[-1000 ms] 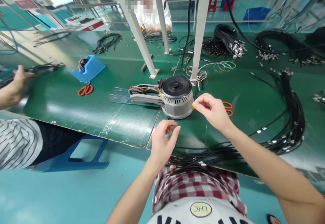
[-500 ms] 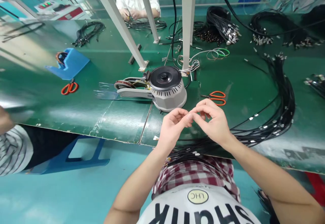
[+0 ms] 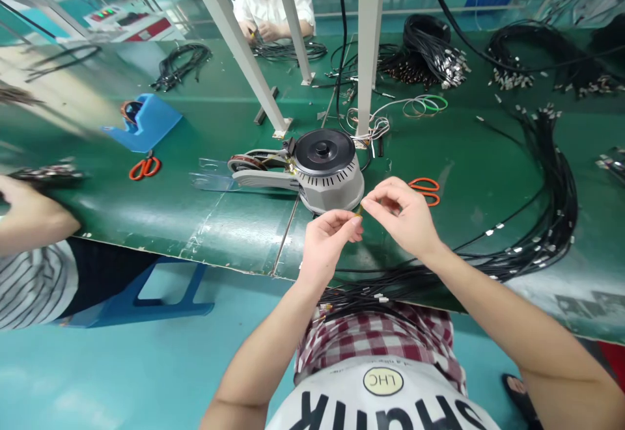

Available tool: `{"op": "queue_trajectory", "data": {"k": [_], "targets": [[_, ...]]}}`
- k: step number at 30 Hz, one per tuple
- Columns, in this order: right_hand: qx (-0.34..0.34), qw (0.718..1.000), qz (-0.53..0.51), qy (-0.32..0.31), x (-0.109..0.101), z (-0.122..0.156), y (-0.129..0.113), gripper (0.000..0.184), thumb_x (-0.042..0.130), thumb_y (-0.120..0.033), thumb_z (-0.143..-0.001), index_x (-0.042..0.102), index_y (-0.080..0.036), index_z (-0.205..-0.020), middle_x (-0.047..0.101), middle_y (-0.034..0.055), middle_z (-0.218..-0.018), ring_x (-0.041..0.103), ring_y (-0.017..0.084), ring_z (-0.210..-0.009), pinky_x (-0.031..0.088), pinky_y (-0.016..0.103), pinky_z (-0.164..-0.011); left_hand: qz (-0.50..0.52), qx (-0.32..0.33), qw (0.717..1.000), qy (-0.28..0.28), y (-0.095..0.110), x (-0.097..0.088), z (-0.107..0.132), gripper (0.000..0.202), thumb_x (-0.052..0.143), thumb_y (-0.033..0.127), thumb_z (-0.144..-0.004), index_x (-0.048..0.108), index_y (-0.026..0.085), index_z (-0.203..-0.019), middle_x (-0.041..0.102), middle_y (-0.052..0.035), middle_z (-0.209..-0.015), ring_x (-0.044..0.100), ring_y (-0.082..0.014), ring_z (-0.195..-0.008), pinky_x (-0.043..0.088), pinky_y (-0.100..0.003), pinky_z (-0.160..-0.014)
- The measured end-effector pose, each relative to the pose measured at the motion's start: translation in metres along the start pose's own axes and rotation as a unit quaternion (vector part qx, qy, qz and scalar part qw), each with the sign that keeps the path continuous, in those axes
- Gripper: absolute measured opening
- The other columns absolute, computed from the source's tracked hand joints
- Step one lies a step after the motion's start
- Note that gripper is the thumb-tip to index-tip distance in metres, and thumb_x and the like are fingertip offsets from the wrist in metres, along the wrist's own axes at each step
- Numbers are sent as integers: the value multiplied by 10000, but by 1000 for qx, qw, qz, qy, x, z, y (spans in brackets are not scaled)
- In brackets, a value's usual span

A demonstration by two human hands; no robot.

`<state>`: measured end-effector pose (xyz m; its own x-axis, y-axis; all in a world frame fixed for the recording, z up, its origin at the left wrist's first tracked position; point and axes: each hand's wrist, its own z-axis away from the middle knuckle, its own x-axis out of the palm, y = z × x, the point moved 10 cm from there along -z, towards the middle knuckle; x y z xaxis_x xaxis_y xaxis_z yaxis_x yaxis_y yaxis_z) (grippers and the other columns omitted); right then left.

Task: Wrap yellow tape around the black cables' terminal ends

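- Yellowish strip (image 3: pixel 360 211), one, small: spans the fingertips of both hands, near the base of the round grey tape machine (image 3: pixel 329 189).
- Left hand (image 3: pixel 323 244): pinching the strip's lower end between thumb and fingers; a second ago it stood apart, with nothing visible in it.
- Right hand (image 3: pixel 403 216): pinching the upper end, thumb to fingertip; a second ago it alone had a yellow piece, at the machine's side.
- Change: the fingertips met half a second ago and have since parted slightly. My reading: the strip is now shared by both hands, free of the machine, and on no cable that I can see.
- Orange-handled scissors (image 3: pixel 424 190), one pair: just beyond the right hand, untouched.
- Black cable bundle (image 3: pixel 561 202): curves from the right to the table's front edge, below the hands; neither hand grips it.
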<state>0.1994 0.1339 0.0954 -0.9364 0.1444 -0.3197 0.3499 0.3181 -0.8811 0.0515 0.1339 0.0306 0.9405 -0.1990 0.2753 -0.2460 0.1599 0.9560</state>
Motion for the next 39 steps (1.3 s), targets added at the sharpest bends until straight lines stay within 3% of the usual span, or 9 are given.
{"op": "queue_trajectory", "data": {"k": [6,11,17,21,27,32,39], "targets": [[-82,995,64,0,17,-58,-24,74,672,-250,-886,707,-214,-832,631,10,-879,515,127,-658,445,305,-663,38,44,998,35,20,-21,-26,240,816,338,-798,728,122,-859,690,-47,-713,599,-110,-610,479,-239,-620],[-89,992,92,-13,27,-81,-24,94,658,-252,-891,712,-209,-826,631,15,-873,533,140,-691,458,306,-701,40,51,996,53,23,-33,-35,251,808,352,-802,726,121,-857,688,-51,-705,603,-113,-606,483,-238,-613],[-81,995,63,-5,21,-80,-11,116,669,-301,-892,702,-212,-825,627,18,-849,540,149,-691,444,304,-643,35,52,997,49,23,-31,-34,262,798,380,-808,712,135,-840,683,-42,-711,602,-114,-610,483,-244,-627],[-118,990,69,-16,20,-69,-22,84,653,-266,-911,694,-222,-853,625,18,-871,534,147,-692,454,308,-652,21,75,995,59,32,-28,-31,277,771,408,-843,703,140,-867,678,-37,-706,606,-116,-620,474,-240,-630],[-192,972,119,-57,28,-48,-43,82,614,-260,-944,691,-251,-917,618,31,-964,581,165,-769,488,328,-710,104,3,994,-17,24,-10,-32,421,657,551,-910,670,132,-870,662,-46,-711,613,-124,-597,489,-254,-611],[-195,969,136,-68,30,-40,-42,89,597,-250,-954,682,-237,-932,616,38,-974,598,175,-817,494,333,-740,105,-3,994,-38,20,-6,-29,288,769,397,-856,686,122,-849,685,-51,-754,631,-113,-635,501,-238,-646],[-172,977,113,-58,34,-55,-34,53,630,-230,-921,676,-227,-894,607,25,-941,580,150,-733,496,317,-703,82,5,997,5,19,-20,-38,276,799,365,-813,718,108,-873,711,-68,-742,651,-130,-619,515,-246,-626]]}}
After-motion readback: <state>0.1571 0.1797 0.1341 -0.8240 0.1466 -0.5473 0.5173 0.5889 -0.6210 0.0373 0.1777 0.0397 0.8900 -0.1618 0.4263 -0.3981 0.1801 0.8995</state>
